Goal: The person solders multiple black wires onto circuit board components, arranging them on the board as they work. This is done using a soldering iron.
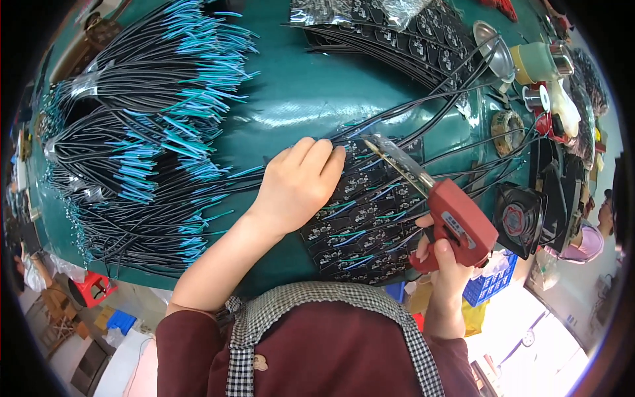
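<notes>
**Soldering gun tip meets a wired board just beside the left fingertips**

Where the small black circuit boards [360, 218] lie in overlapping rows near the middle of the green table [291, 99], the one being worked sits at the upper edge of the patch, at about 12 o'clock from its centre. The metal tip of a red soldering gun [450, 221] comes down on that spot. The gun's long axis runs on a slant, from its red body at 4 o'clock up to its shiny barrel and tip at 10 o'clock.

The right hand [440, 255] is wrapped closed around the gun's handle, a finger curled at the trigger; that grip lies well apart from the tip, down at 4 o'clock from it. The left hand [297, 185] is much the nearer: it rests palm down on the boards, fingers [324, 155] together and flat, their tips just beside the solder point at 9 o'clock from it. Whether it pinches a wire underneath cannot be told.

Black leads with blue ends [370, 195] trail across the boards. Farther out, at 9 o'clock, big bundles of black and blue wire [145, 132] fan over the table. At 3 o'clock stand a small black fan [519, 218] and a solder spool [537, 98], with more board strips [410, 40] at 12 o'clock.
</notes>
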### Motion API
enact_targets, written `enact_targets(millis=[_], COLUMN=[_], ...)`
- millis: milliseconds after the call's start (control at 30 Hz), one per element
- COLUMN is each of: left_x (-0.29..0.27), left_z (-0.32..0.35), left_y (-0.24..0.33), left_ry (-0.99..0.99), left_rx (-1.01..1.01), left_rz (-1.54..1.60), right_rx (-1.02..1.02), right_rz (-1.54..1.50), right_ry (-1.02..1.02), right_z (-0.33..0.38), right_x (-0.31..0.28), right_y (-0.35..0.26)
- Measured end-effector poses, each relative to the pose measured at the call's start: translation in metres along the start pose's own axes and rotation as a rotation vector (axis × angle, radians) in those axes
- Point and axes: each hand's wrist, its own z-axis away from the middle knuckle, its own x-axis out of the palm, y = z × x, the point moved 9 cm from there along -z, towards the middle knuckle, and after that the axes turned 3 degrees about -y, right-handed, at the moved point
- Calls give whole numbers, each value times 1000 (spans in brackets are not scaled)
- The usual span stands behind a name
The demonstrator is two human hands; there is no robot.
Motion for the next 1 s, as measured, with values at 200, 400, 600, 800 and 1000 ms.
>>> enact_targets(millis=[200,400,600,800,1000], left_x=[11,11,14,13,13], left_z=[-3,-2,-2,-2,-2], left_y=[-1,-2,-3,-4,-3], left_ry=[-37,-10,-19,-14,-25], left_rx=[-26,-29,-43,-45,-51], left_rz=[-3,-13,19,19,29], right_rx=[71,89,117,214,79], right_rz=[-17,-8,135,214,-47], right_ry=[-42,-25,13,31,21], right_z=[-6,-9,-8,-5,-12], right_x=[1,2,-4,-8,-2], right_y=[7,10,13,17,5])
